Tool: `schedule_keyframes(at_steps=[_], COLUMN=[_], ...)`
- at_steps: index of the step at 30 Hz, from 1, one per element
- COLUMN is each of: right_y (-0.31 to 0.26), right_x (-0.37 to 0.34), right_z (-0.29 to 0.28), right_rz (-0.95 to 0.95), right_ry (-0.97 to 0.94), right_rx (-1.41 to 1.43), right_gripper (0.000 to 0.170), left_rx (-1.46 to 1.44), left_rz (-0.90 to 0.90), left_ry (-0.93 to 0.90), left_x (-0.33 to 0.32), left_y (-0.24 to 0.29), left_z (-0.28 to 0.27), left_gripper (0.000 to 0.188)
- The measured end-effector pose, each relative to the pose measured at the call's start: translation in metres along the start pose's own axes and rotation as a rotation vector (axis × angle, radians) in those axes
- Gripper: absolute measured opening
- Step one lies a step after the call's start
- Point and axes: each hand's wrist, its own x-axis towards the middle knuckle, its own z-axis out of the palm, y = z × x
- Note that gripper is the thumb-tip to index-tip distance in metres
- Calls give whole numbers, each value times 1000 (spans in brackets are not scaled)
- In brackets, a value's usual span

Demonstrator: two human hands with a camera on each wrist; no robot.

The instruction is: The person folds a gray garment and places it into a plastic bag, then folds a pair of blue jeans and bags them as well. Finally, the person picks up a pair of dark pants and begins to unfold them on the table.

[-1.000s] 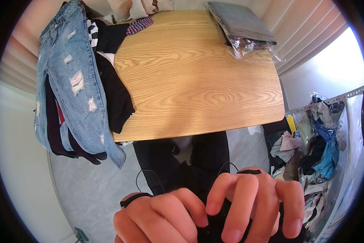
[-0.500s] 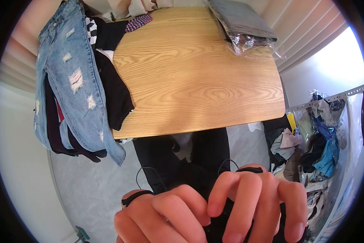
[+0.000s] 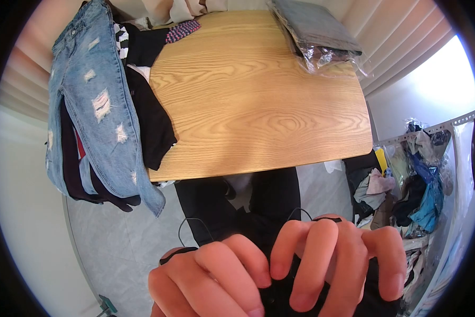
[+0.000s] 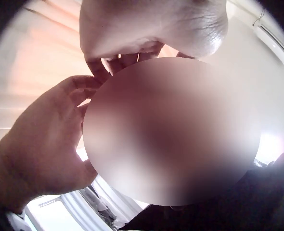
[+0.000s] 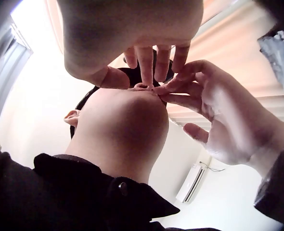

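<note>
Both hands are raised close under the head camera, side by side with bent fingers and nothing held in them. The left hand hangs at the bottom middle of the head view, its fingertips near the right hand's index finger. To its right is the right hand, fingers apart and pointing down. In the right wrist view the right hand reaches in from the top, with the left hand beside it, both at the person's face. Black straps circle the wrists. A blurred patch covers much of the left wrist view.
A wooden table stands ahead. Ripped blue jeans lie over dark garments along its left side and hang past the front edge. Folded grey clothing in a plastic bag sits back right. A rack of clothes is at right.
Both hands stay near the camera, with the fingers shifting slightly; the right hand's outer finger has moved a little to the right. The table and clothes have not visibly moved.
</note>
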Motion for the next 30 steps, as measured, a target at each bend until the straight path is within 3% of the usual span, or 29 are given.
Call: schedule_keyframes(at_steps=[4, 7, 14, 17, 19, 22, 25, 29, 30], right_y=[7, -4, 4, -2, -1, 1, 1, -5, -4], right_x=[-7, 2, 2, 1, 1, -1, -2, -6, -1], right_z=[8, 11, 4, 1, 5, 5, 10, 18, 5], right_rz=[-55, 28, -79, 7, 14, 17, -3, 57, 50], right_ry=[55, 54, 6, -44, 26, 50, 41, 222, 82], right_rx=[95, 52, -31, -25, -6, 4, 44, 8, -4], right_gripper=[24, 23, 22, 22, 22, 21, 21, 23, 23], left_rx=[-47, -63, 29, 51, 57, 30, 18, 8, 7], left_rz=[177, -75, -148, -196, -226, -240, -137, -185, -196], left_ry=[335, 132, 0, -75, -125, -77, 120, 47, 23], left_x=[-5, -5, 1, 6, 7, 5, -2, 1, 3], left_y=[-9, 10, 19, 27, 28, 24, 19, 21, 23], left_z=[24, 10, -3, -12, -13, -6, 10, 3, -1], left_gripper=[32, 30, 31, 31, 31, 30, 30, 30, 30])
